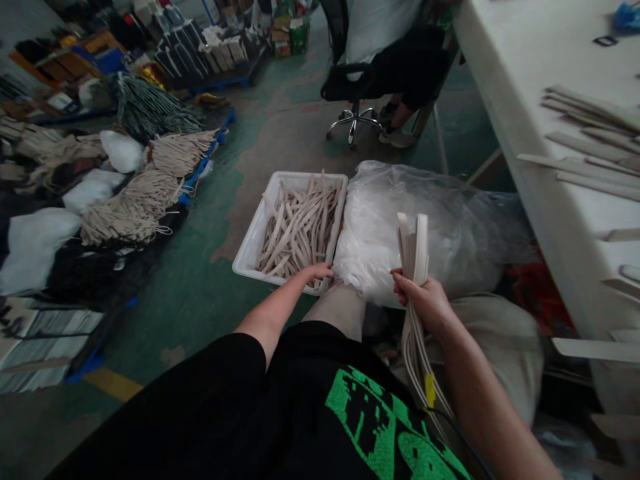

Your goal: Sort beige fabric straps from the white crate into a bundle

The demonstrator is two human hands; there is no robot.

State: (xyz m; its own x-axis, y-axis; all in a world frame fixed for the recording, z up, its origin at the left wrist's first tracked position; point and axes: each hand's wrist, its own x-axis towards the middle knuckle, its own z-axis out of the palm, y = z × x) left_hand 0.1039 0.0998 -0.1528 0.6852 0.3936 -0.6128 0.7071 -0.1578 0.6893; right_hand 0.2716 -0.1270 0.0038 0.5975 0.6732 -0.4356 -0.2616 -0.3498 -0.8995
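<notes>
My right hand (423, 297) is closed around a bundle of long, flat beige straps (421, 250). Their folded upper ends stick up above the fist, and the rest hangs down past my lap, with a yellow tag (430, 390) on the lower part. My left hand (319, 271) is at the near right corner of a white plastic bin (243, 260), its fingers curled over the rim. Inside the bin lies a loose tangle of similar beige straps (300, 223). A large clear plastic bag (390, 233) with pale contents lies right beside the bin, behind the held bundle.
A white table (525, 87) runs along the right, with flat beige strips (595, 160) on it, some overhanging its edge. Ahead, a person sits on a black swivel chair (353, 87). Blue pallets (207, 153) with strap bundles and white bags line the left floor.
</notes>
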